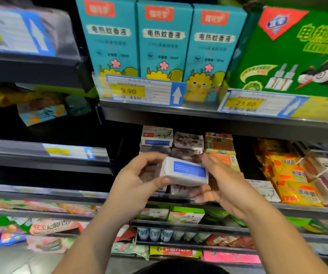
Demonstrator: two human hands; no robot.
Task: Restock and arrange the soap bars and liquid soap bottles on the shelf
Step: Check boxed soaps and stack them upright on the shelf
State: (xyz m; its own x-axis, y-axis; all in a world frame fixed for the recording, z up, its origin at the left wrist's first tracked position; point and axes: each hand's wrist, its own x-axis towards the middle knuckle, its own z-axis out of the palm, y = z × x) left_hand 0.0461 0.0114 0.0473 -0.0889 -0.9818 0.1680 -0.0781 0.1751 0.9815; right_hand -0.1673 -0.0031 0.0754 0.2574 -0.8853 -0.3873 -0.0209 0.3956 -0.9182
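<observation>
- The left grip [139, 175] pinches the left end of the bar [185, 173], with the thumb under the near edge and the fingers curled over the top.
- The right grip [222, 182] brackets the right end, thumb above the corner and fingers reaching beneath. Blur hides whether it clamps or only steadies, so I cannot tell.
- The bar sits between the two grips and clear of the shelf [297, 209]. Its long axis runs from one grip to the other, dipping slightly toward the right one, and its blue label faces the camera.
- Just beyond the grips stand the stacks. The white-and-blue boxes [156, 138] are above and past the left grip, the brown-patterned bars [188, 141] are straight past the bar, and the orange boxes [219, 143] are past the right grip.
- The bar looks to match the white-and-blue boxes, so its place is probably forward and up on the left grip's side, which makes that hand the nearer one.
- The bar's long axis already seems to lie parallel to the stacked fronts, so it likely needs little turning.
</observation>
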